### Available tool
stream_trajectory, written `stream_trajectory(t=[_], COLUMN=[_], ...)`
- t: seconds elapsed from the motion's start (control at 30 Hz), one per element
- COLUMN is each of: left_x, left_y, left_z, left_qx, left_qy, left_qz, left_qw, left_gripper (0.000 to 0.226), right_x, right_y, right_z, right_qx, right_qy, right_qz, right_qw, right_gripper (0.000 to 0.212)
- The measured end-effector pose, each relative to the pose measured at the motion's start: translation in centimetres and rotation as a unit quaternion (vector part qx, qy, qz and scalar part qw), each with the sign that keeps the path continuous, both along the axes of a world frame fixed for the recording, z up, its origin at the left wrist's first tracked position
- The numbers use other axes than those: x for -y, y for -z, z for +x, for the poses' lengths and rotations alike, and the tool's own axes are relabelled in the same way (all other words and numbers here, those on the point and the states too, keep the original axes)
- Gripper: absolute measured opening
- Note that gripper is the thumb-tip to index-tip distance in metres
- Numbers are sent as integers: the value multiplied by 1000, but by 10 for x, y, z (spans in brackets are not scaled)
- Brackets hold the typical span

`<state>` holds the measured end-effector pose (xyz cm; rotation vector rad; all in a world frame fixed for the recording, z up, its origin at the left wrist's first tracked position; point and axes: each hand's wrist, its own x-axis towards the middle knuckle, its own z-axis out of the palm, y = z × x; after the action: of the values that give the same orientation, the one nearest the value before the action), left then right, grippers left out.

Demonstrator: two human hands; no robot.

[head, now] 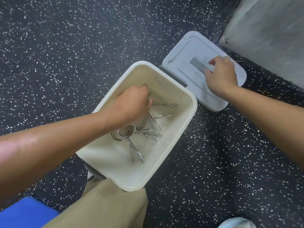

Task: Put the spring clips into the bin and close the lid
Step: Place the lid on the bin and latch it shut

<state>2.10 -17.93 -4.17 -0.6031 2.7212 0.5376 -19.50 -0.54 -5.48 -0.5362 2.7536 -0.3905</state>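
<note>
An open cream plastic bin [184, 127] stands on the speckled floor. Several metal spring clips [141, 134] lie in a heap on its bottom. My left hand [133, 104] reaches down inside the bin, fingers curled around a spring clip whose end shows by my fingertips. The white lid [185, 55] lies flat on the floor beside the bin's far right corner. My right hand [221, 74] rests on top of the lid with fingers spread over its grey handle recess [198, 63].
Dark speckled rubber floor [65, 46] surrounds the bin. A grey wall or panel [269, 30] rises at the far right. My tan trouser leg [107, 206] touches the bin's near corner. A blue object [24, 213] sits at bottom left, a clear round object [236, 223] at bottom right.
</note>
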Motion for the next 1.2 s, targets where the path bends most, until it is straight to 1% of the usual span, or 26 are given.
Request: stream_trajectory(t=[0.13,0.23,0.3,0.33,0.4,0.47,0.53,0.63,0.7,0.73,0.8,0.87,0.97,1.1,1.2], left_x=[1,0,-2,-2,-2,-2,-5,-17,-27,-31,-38,-42,-41,-32,-26], left_y=[-4,-3,-5,-8,-19,-31,-34,-21,-11,-7,0,5,5,-1,-8], left_z=[-12,-13,-9,-7,-3,-1,-1,1,3,4,3,4,5,8,11], left_qx=[-1,6,2,-8,-24,-42,-63,-38,-27,-23,-38,-52,-29,7,-6], left_qy=[20,43,79,113,208,306,385,461,488,490,480,469,459,424,398], left_qz=[-21,-33,-43,-56,-93,-131,-155,-181,-215,-232,-257,-260,-257,-221,-161], left_qw=[1000,998,996,992,973,942,908,868,845,840,838,842,850,878,903], left_gripper=[24,17,15,16,16,16,23,31,36,37,35,31,31,23,3], right_x=[5,11,15,16,18,17,15,13,16,19,23,25,24,17,15], right_y=[14,23,26,29,32,33,33,30,25,23,19,18,14,0,-20], right_z=[-2,-7,-11,-13,-18,-23,-29,-39,-39,-37,-33,-31,-31,-39,-42], right_qx=[-35,-53,-62,-67,-78,-85,-86,-88,-91,-92,-94,-97,-102,-107,-121], right_qy=[-61,-74,-75,-74,-83,-100,-139,-217,-243,-246,-241,-238,-239,-233,-249], right_qz=[60,89,96,97,103,101,108,147,172,180,200,216,216,181,152], right_qw=[996,992,991,990,988,986,981,961,950,948,945,942,941,949,949], right_gripper=[31,32,35,37,41,43,44,42,39,39,39,39,38,37,37])
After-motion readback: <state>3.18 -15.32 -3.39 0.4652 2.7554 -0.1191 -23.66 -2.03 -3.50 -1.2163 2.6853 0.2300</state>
